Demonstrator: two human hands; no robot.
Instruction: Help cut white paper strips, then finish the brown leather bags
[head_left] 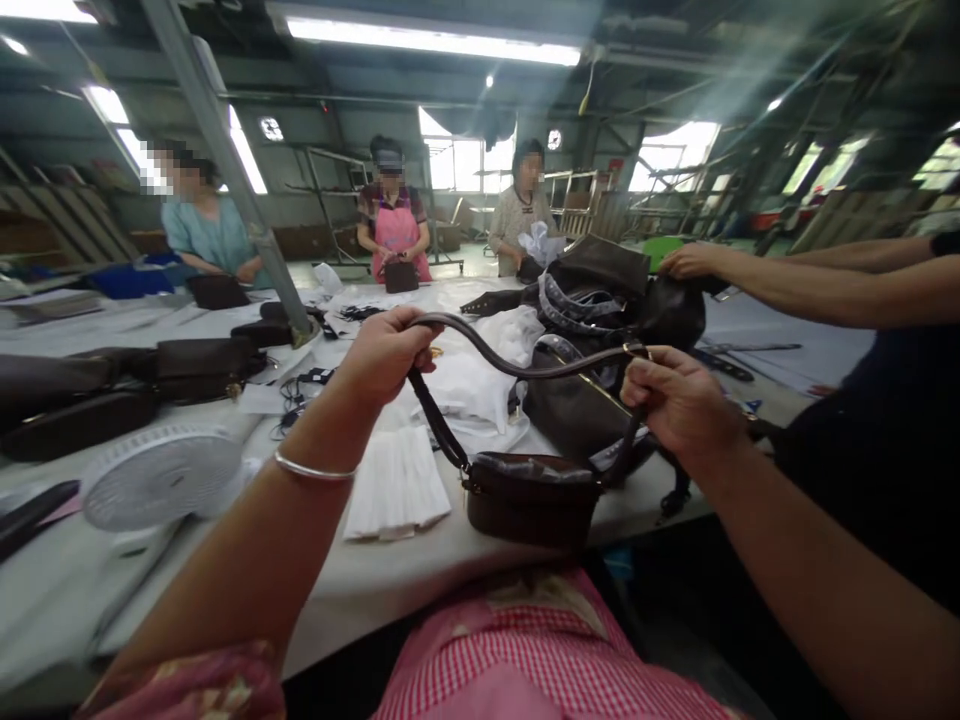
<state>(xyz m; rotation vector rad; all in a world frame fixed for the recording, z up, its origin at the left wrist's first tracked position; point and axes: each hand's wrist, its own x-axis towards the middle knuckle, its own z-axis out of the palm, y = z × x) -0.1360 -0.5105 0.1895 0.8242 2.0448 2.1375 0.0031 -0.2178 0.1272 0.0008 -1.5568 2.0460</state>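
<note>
A small dark brown handbag (531,505) stands at the table's near edge, its top showing clear plastic inside. Its strap (517,368) is lifted above it and bows in a wavy line between my two hands. My left hand (390,355) is closed around the strap's left part, with a silver bangle on that wrist. At the other end, my right hand (679,395) pinches the strap close to a metal buckle (637,349). Just left of the bag lies a stack of white folded paper (396,485).
Dark bags (600,265) and white wrapping (487,370) are heaped beyond the handbag. A white fan (161,478) and more brown bags (199,370) lie to the left, near a metal post (281,270). A co-worker's arms (795,280) reach in from the right. Several people stand across the table.
</note>
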